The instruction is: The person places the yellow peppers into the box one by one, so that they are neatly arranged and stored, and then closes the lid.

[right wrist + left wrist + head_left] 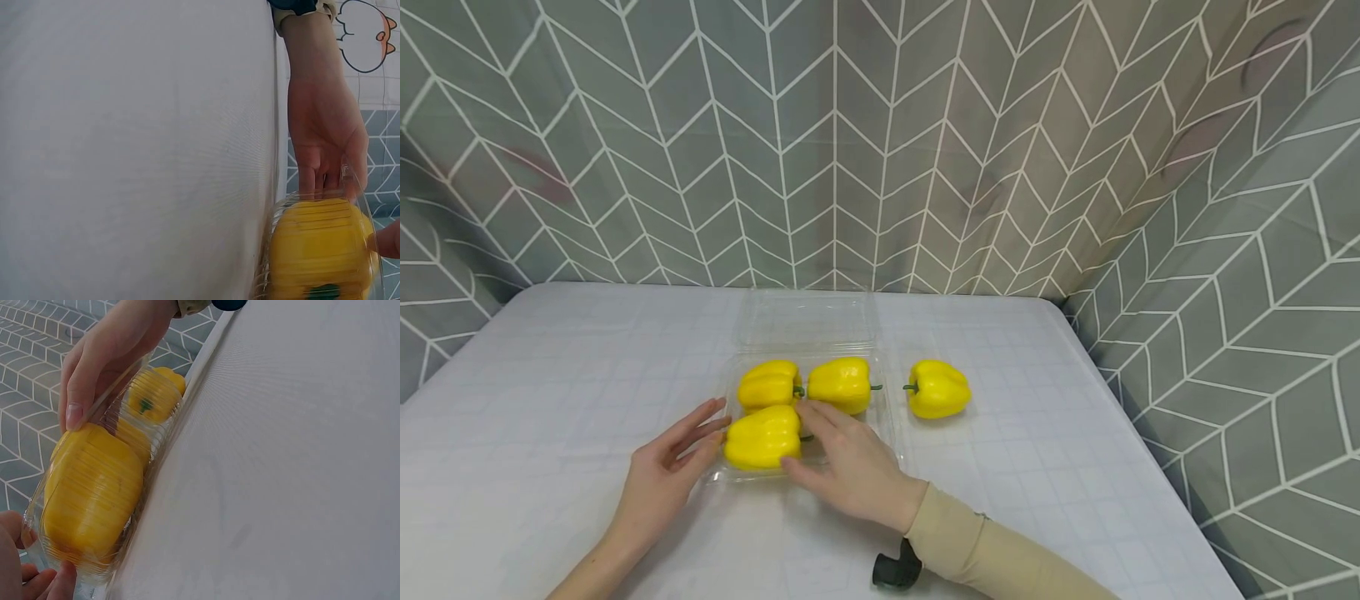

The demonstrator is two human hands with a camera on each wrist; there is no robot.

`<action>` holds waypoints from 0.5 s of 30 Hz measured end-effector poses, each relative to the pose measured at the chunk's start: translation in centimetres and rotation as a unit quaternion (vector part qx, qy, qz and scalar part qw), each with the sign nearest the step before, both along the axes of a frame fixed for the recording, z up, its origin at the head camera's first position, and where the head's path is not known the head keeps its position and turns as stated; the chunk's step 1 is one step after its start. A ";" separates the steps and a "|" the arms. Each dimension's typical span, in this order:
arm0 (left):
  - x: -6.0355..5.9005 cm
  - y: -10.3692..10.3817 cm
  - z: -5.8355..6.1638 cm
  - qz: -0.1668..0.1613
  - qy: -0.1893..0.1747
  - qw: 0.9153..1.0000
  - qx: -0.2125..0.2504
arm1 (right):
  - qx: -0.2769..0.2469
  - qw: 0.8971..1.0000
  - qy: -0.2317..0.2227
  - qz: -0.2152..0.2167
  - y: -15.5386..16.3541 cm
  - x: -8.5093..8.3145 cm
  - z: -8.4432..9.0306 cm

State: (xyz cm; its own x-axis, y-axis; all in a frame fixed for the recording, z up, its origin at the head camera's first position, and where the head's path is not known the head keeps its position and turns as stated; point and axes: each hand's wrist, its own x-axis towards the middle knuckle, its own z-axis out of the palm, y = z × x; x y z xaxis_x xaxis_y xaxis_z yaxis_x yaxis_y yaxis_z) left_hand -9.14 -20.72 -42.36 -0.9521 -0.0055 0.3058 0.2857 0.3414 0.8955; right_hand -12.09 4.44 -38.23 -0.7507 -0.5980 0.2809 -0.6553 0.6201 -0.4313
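Near the front left of a clear plastic clamshell container (891, 433) lies a yellow bell pepper (762, 439), its stem toward the right. My right hand (857, 471) holds this pepper near its stem end, thumb on the front and fingers behind; in the left wrist view the right thumb (74, 415) meets its upper side. At the container's left wall my left hand (662, 471) rests with fairly straight fingers, and in the right wrist view the left fingers (306, 178) stand right at that wall. Two more yellow peppers, one back left (767, 383) and one back right (840, 385), sit behind.
Another yellow bell pepper (938, 389) lies on the white-covered table (1037, 500), right of the container. The container's open lid (808, 321) extends back toward the patterned curtain (865, 150). A black object (897, 571) shows by the right sleeve.
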 end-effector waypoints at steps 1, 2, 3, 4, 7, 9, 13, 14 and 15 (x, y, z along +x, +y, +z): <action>0.0 0.0 0.0 0.001 0.000 1.000 0.000 | -0.002 1.000 -0.002 0.001 0.0 0.0 0.0; 0.0 0.0 0.0 0.001 -0.001 1.000 0.000 | -0.004 1.000 -0.005 0.002 0.1 -0.1 0.0; 0.0 0.0 0.0 0.001 -0.001 1.000 0.001 | -0.006 1.000 -0.007 0.002 0.1 -0.1 0.0; 0.0 0.0 0.0 0.000 0.000 1.000 0.003 | -0.007 1.000 -0.008 0.003 0.2 -0.1 0.0; -0.1 0.0 0.0 -0.004 0.002 1.000 0.007 | -0.015 1.000 -0.018 0.009 0.4 -0.2 0.0; -0.1 0.1 0.0 -0.006 0.002 1.000 0.006 | -0.027 0.999 -0.026 0.013 0.6 -0.3 0.1; -0.1 0.1 0.0 -0.003 0.000 1.000 0.001 | -0.057 0.997 -0.044 0.028 1.0 -0.4 0.5; -0.1 0.1 0.0 -0.001 -0.001 1.000 -0.001 | -0.062 0.997 -0.043 0.030 1.1 -0.4 0.5; -0.1 0.1 0.1 0.001 -0.002 1.000 -0.004 | -0.069 0.996 -0.044 0.032 1.2 -0.4 0.5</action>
